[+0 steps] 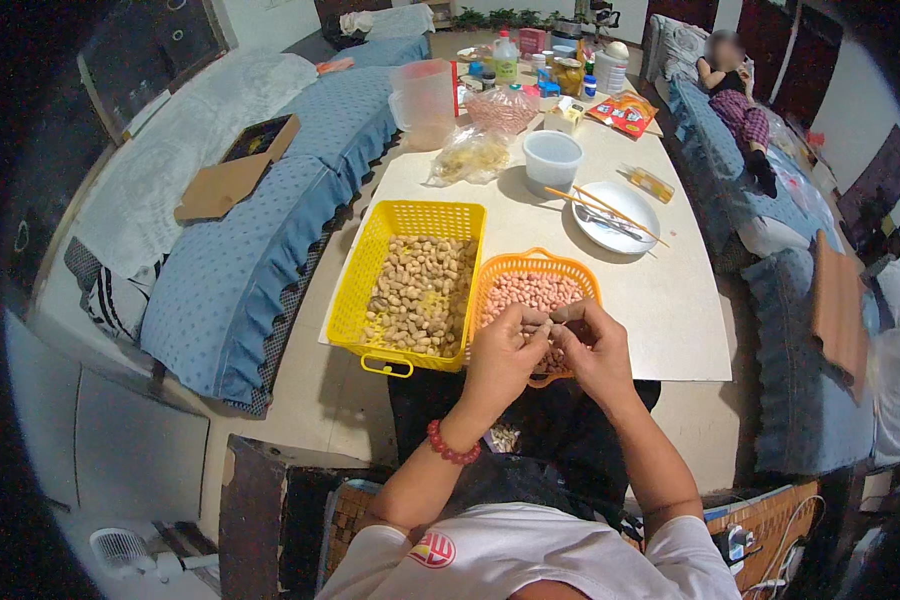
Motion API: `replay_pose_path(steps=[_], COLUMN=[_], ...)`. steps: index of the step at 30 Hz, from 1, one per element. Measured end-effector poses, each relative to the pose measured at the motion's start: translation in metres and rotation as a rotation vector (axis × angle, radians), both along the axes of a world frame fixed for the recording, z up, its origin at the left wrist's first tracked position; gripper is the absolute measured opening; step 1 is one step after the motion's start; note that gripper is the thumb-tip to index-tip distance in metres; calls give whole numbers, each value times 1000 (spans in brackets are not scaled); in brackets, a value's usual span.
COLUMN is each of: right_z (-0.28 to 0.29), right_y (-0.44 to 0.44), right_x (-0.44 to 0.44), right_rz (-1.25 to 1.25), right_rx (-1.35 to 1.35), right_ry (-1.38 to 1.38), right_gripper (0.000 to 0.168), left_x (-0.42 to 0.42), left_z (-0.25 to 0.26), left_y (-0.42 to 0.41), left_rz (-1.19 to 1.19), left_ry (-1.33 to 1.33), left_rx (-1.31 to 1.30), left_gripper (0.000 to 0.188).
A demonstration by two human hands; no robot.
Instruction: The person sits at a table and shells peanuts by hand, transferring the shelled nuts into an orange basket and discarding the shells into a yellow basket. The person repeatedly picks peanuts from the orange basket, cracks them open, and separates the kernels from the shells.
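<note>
My left hand (511,343) and my right hand (591,341) meet over the near part of an orange plastic basket (594,277). Their thumbs and index fingers pinch together on a small thing, seemingly a peanut (549,322), mostly hidden by the fingertips. Shelled pink peanuts (525,291) fill the basket beneath; my hands cover some of them. Just left of it stands a yellow plastic basket (356,300) holding many unshelled peanuts (424,292), its near handle hanging over the table's edge. A red bead bracelet (450,442) is around my left wrist.
On the white table (667,330) are a plate (607,234) with chopsticks and spoons, a translucent tub (553,161), plastic bags (469,154), a pitcher (424,101), jars and bottles. Blue-covered sofas flank it; a person (739,112) reclines on the right one. Shells (504,437) lie below my lap.
</note>
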State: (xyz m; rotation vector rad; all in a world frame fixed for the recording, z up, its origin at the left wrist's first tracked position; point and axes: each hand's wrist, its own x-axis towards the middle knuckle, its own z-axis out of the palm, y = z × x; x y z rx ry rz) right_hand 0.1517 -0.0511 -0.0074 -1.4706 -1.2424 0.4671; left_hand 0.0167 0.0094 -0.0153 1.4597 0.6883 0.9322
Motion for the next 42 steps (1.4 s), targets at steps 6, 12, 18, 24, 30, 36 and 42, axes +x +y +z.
replay_pose_path(steps=[6,12,18,24,30,36,42], right_z=[-2,-3,-9,-14,-3,1,9], right_y=[-2,6,17,20,15,6,1], right_x=[10,17,14,13,12,16,7], right_rz=[123,196,127,128,104,174,164], right_rx=[-42,-51,0,4,-66,-60,7], right_ry=[63,238,300,355,346,179,222], right_gripper=[8,13,19,21,11,9,11], left_x=[-4,-2,9,20,16,5,-5], left_z=[-2,6,5,-5,-5,4,13], left_y=[4,6,5,3,2,8,15], left_rz=[-10,-44,92,152,113,-19,-186], left_ry=[103,182,196,-24,-11,-92,-211], left_rx=[59,83,133,99,58,102,-24], left_gripper=[8,7,7,10,7,14,27])
